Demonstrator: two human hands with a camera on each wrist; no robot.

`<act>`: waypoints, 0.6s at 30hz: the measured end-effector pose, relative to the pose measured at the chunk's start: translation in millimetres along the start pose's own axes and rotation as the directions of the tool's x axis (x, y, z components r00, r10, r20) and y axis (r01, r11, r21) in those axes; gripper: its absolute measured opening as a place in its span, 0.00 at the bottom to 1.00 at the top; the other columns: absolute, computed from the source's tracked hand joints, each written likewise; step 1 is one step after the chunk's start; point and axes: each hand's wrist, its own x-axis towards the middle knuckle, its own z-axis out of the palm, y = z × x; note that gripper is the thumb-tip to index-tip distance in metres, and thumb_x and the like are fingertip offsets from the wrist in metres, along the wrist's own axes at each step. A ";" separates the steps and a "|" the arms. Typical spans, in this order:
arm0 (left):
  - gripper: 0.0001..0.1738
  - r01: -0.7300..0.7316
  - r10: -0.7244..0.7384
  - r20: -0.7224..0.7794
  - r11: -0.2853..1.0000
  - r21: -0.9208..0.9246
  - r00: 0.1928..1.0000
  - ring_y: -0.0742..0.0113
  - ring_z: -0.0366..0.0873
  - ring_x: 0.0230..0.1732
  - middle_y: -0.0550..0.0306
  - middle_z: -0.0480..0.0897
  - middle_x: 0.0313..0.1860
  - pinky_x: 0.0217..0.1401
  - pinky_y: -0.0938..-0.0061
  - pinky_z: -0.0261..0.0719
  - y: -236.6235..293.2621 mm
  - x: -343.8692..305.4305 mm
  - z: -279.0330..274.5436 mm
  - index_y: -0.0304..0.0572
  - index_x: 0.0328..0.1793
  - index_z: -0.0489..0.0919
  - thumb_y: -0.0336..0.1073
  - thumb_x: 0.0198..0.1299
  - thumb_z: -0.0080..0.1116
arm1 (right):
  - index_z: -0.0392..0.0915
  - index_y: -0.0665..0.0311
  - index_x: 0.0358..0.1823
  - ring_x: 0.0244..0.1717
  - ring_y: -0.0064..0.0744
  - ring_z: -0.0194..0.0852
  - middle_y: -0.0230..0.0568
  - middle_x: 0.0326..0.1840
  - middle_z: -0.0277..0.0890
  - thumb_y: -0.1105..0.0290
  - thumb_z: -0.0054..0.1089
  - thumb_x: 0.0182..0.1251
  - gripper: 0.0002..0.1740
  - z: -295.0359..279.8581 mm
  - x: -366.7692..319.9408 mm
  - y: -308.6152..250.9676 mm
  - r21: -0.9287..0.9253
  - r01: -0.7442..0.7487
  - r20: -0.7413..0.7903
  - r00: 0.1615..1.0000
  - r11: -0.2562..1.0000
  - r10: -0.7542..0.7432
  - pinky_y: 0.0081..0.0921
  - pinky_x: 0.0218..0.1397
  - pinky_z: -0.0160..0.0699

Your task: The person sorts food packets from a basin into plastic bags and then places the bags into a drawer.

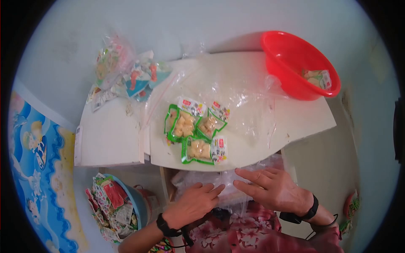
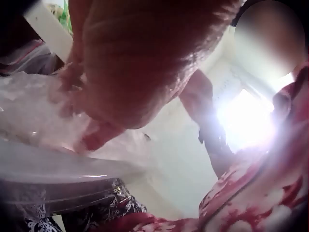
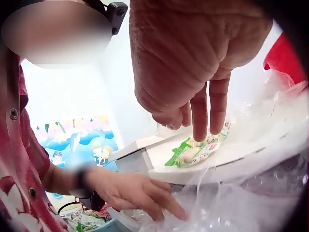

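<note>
Side by side at the table's near edge, both hands are over a heap of clear plastic bags [image 1: 230, 185] in an open drawer. The left hand [image 1: 192, 205] reaches in with its fingers extended, and in the right wrist view its fingertips are at the crumpled plastic [image 3: 212, 212]. The right hand [image 1: 276, 189] has its fingers stretched out above the bags, with nothing seen between them. Just beyond on the table lie several green-edged snack packets [image 1: 199, 149] with pale pieces inside. A large clear plastic bag [image 1: 244, 109] lies flat behind them.
A red basin [image 1: 278, 63] at the back right holds a packet [image 1: 318, 79]. Bagged packets [image 1: 112, 63] and a blue wrapper [image 1: 143, 86] lie back left. Below on the left stands a blue bucket [image 1: 139, 198] full of wrappers [image 1: 116, 202].
</note>
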 end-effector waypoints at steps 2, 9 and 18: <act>0.13 0.105 -0.114 0.093 0.989 0.101 0.989 0.59 0.80 0.56 0.52 0.83 0.64 0.42 0.63 0.83 -8.1 6.5 18.1 0.37 0.46 0.85 0.34 0.56 0.60 | 0.80 0.61 0.64 0.46 0.39 0.88 0.49 0.70 0.78 0.73 0.68 0.52 0.33 -10.9 11.4 2.6 -0.045 0.027 -0.058 0.998 0.999 -0.030 0.35 0.46 0.88; 0.25 0.249 -0.256 0.132 0.966 0.070 0.958 0.42 0.80 0.61 0.44 0.80 0.59 0.59 0.50 0.83 -42.3 13.7 72.2 0.31 0.60 0.80 0.31 0.54 0.59 | 0.83 0.61 0.54 0.47 0.44 0.87 0.42 0.57 0.85 0.74 0.66 0.58 0.20 -47.9 80.5 48.1 -0.100 0.032 -0.227 0.972 0.994 -0.054 0.40 0.47 0.86; 0.30 0.133 -0.146 -0.117 0.985 -0.110 0.982 0.44 0.82 0.61 0.41 0.80 0.66 0.55 0.56 0.88 -35.1 -17.1 57.0 0.37 0.70 0.77 0.28 0.58 0.60 | 0.81 0.61 0.57 0.66 0.47 0.78 0.45 0.68 0.79 0.74 0.69 0.59 0.22 -41.8 227.6 114.3 -0.400 0.118 -0.309 0.916 0.909 -0.255 0.45 0.63 0.80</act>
